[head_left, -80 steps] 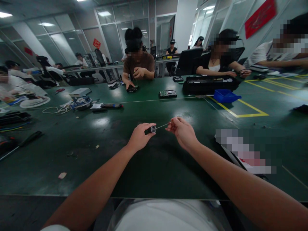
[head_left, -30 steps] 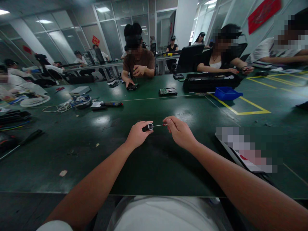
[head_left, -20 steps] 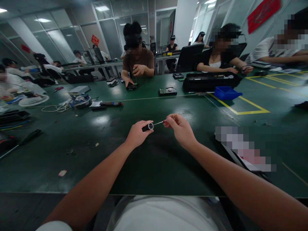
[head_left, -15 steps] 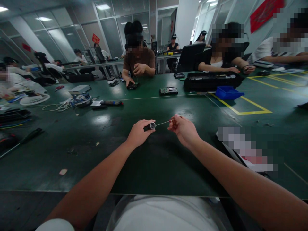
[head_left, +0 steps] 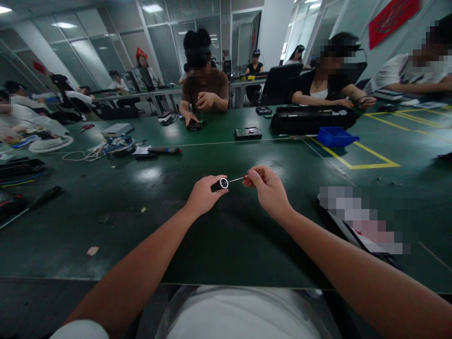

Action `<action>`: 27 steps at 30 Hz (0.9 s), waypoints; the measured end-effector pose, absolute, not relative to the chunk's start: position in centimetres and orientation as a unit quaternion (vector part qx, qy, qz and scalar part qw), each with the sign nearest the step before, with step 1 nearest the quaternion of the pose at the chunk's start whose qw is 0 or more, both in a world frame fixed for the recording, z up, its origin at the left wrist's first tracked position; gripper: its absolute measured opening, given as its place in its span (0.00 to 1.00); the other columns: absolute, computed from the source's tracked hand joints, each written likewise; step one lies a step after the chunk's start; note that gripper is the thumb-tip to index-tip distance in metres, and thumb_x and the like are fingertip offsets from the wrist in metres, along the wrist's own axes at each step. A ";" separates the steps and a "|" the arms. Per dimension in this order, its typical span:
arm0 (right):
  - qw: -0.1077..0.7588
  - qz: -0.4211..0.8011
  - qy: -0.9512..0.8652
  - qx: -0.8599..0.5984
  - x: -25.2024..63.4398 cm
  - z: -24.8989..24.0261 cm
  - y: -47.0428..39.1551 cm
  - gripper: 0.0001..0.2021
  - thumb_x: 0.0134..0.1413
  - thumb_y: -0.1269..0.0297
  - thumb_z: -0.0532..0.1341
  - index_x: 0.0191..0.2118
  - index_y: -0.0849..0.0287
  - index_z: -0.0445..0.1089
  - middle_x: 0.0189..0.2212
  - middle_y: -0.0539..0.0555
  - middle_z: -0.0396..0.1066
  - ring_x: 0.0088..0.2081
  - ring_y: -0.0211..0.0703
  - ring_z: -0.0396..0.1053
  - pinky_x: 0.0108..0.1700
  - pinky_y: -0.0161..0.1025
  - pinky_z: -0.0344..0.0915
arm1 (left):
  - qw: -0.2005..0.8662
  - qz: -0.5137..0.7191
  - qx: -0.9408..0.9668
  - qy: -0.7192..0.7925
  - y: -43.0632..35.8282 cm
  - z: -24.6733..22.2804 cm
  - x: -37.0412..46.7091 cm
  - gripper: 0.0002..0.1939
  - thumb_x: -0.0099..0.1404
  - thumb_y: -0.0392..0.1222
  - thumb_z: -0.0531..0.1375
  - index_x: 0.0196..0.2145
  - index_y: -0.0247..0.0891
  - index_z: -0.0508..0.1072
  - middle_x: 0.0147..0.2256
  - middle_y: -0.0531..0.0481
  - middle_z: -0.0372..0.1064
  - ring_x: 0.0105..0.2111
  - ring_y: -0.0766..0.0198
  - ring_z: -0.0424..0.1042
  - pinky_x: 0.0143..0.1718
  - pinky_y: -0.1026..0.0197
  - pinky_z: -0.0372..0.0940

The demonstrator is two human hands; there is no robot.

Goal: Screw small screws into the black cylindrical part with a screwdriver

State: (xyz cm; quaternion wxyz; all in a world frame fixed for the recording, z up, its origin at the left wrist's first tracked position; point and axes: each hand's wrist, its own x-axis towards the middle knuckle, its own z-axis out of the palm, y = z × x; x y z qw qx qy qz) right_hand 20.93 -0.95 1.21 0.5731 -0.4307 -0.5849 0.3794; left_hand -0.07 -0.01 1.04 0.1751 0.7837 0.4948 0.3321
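Between the thumb and fingers of my left hand [head_left: 204, 197] is a short black cylinder with a bright round end, which looks like a flashlight [head_left: 223, 183]. Its round end is turned toward me and slightly right. My right hand [head_left: 269, 188] is closed around the reddish handle of a thin screwdriver [head_left: 236, 179]. The metal shaft points left, and its tip meets the flashlight's round end. Whether the tip is inside or only against the rim is too small to tell. Both hands are just above the green table [head_left: 226, 249], and the fingers cover most of the screwdriver handle.
A hard drive [head_left: 248, 133] and a blue bin [head_left: 336, 136] lie farther back. Left are an electric screwdriver [head_left: 164, 150], a coiled cable [head_left: 86, 157] and a long screwdriver [head_left: 45, 200]. A partly blurred packet [head_left: 360, 221] lies right. Co-workers sit across the table.
My right hand has shifted slightly left and turned, with its fingers rolled around the screwdriver handle. The left hand holds the flashlight in nearly the same place.
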 end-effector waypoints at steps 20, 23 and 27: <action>0.463 0.256 -0.703 -0.476 21.3 2.5 -1.9 0.08 0.62 0.59 0.58 0.40 0.56 0.72 0.32 0.52 0.76 0.33 0.44 0.74 0.37 0.41 0.65 | 0.157 0.340 0.789 0.487 0.3 0.6 -0.5 0.22 0.61 0.37 0.67 0.53 0.43 0.75 0.48 0.48 0.75 0.49 0.56 0.72 0.53 0.51 0.64; 0.435 0.253 -0.699 -0.508 21.3 2.8 -1.9 0.15 0.65 0.54 0.53 0.36 0.56 0.72 0.24 0.50 0.72 0.27 0.43 0.71 0.33 0.40 0.62 | 0.156 0.338 0.792 0.485 0.3 0.5 -0.5 0.22 0.61 0.37 0.68 0.53 0.43 0.75 0.48 0.48 0.75 0.49 0.56 0.72 0.53 0.51 0.64; 0.412 0.216 -0.714 -0.524 21.2 3.0 -1.9 0.15 0.66 0.56 0.52 0.40 0.57 0.72 0.25 0.51 0.71 0.26 0.43 0.68 0.31 0.40 0.59 | 0.157 0.338 0.794 0.481 0.3 0.3 -0.5 0.21 0.61 0.37 0.68 0.53 0.44 0.75 0.48 0.50 0.75 0.49 0.57 0.72 0.54 0.51 0.64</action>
